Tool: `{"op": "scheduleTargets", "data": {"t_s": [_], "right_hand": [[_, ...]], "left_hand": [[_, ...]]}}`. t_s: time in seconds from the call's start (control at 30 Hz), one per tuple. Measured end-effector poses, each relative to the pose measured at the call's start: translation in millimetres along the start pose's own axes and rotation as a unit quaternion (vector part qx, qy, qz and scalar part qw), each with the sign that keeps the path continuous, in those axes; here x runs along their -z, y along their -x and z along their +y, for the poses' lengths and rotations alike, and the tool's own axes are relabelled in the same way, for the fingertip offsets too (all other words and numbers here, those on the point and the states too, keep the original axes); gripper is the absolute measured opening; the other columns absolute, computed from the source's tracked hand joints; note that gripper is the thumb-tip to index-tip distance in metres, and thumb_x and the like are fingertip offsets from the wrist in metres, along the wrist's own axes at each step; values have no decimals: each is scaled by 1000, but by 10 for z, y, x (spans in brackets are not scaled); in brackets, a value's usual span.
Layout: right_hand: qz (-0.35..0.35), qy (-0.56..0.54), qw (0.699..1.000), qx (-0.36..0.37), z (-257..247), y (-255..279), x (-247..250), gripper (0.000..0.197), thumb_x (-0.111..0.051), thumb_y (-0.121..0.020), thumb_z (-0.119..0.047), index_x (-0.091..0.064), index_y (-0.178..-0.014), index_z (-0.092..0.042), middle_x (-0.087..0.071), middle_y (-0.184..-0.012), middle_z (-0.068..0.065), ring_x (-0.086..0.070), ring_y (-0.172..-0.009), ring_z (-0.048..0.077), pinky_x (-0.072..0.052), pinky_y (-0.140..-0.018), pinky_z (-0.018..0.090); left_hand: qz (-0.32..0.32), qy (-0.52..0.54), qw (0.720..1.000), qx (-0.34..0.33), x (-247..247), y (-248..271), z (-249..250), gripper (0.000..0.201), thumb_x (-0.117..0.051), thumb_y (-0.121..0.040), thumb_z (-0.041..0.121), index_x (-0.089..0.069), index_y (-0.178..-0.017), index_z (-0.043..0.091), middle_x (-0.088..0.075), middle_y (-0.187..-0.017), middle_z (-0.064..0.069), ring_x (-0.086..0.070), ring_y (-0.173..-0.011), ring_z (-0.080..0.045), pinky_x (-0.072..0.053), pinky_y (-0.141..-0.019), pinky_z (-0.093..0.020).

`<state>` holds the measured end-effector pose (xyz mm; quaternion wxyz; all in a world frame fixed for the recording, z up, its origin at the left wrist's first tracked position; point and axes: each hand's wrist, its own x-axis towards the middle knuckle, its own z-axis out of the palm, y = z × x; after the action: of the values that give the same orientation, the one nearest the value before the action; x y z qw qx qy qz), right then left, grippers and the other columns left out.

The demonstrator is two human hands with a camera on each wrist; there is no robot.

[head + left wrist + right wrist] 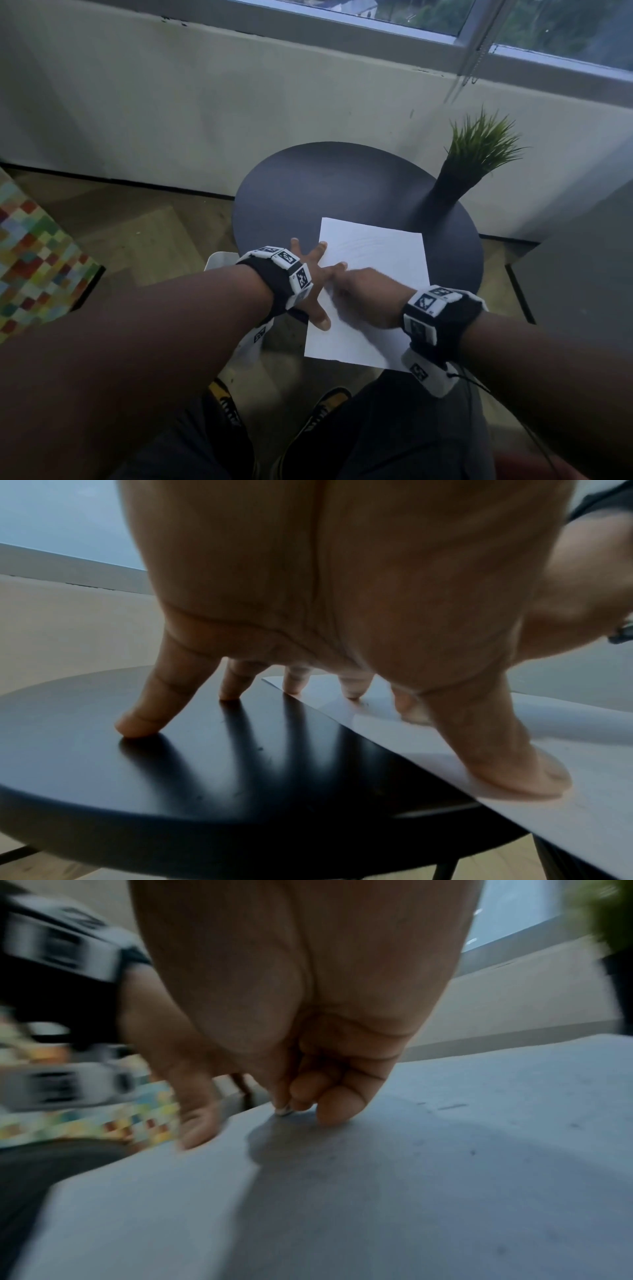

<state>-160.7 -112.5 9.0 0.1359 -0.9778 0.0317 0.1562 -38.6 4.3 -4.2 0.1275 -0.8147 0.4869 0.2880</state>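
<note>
Paper: judged light, limp, slippery on table; overhanging near edge best pinched. Left hand splayed flat, paper pinned. Right hand curled, fingertips on paper; grasp cannot be told.

— The table is looking smooth and dark, its finish throwing back glossy reflections.
— And the sheet at its six o'clock is showing as matt white paper, faintly creased. The floor is looking wooden.
</note>
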Motion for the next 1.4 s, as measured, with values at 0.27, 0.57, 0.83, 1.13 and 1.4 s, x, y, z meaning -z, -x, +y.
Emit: {"op": "scheduleTargets", "data": {"t_s": [0.27,0.57,0.83,1.13,1.4], "right_hand": [[85,-15,992,-87,282,-38,87,16,-46,-94,-27,-58,-88,-17,-69,-95,3,-63,-92,26,-46,-76,31],[46,-66,989,-126,471,0,107,10,-56,-94,-27,-62,-99,-22,-66,-104,-2,-59,-100,21,-39,-78,27],[48,-98,979,-172,490,-51,44,12,-51,-94,-29,-56,-104,-24,-63,-104,1,-57,-92,23,-48,-78,34],[33,-50,997,-57,64,-10,-27,11,-49,-95,-25,-54,-100,-16,-68,-95,8,-62,-82,26,-52,-72,37],[71,-59,982,-166,341,-141,126,16,-48,-94,-29,-60,-97,-19,-67,-101,3,-60,-92,24,-47,-77,34]], "left_hand": [[9,-9,1000,1,-28,-22,-3,123,-74,-65,80,11,-152,58,20,-169,1,15,-147,-58,-20,-111,-76],[5,-23,1000,16,-33,-53,13,124,-72,-63,82,14,-149,62,20,-168,0,14,-147,-59,-18,-113,-76],[22,-19,999,20,15,-65,29,119,-58,-57,97,5,-151,60,12,-169,-1,4,-149,-56,-16,-114,-74],[61,-17,998,-25,-108,-77,-16,119,-59,-63,93,3,-155,50,18,-169,4,14,-155,-34,-5,-108,-83],[37,-3,999,-2,-98,-81,31,118,-59,-66,92,11,-153,55,24,-167,6,20,-152,-40,-14,-104,-85]]}}
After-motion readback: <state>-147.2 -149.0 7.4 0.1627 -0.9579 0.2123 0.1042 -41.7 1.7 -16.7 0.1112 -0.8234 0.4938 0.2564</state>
